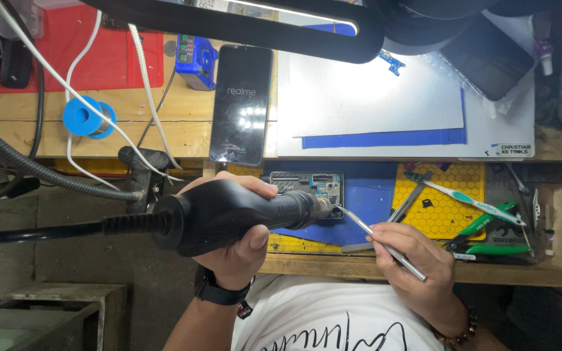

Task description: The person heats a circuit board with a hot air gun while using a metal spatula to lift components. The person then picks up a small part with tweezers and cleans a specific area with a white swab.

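My left hand grips a black hot-air gun handle, its metal nozzle pointing right at an opened phone body with a bare circuit board. A thick black hose runs left from the handle. My right hand holds silver tweezers, their bent tips touching the board right beside the nozzle. The board lies on a blue mat in a lower tray of the bench.
A black phone with a lit screen lies on the wooden bench. Around it are a blue solder spool, a red mat, a white and blue work mat, a yellow honeycomb pad, a toothbrush, green-handled cutters and a black lamp arm.
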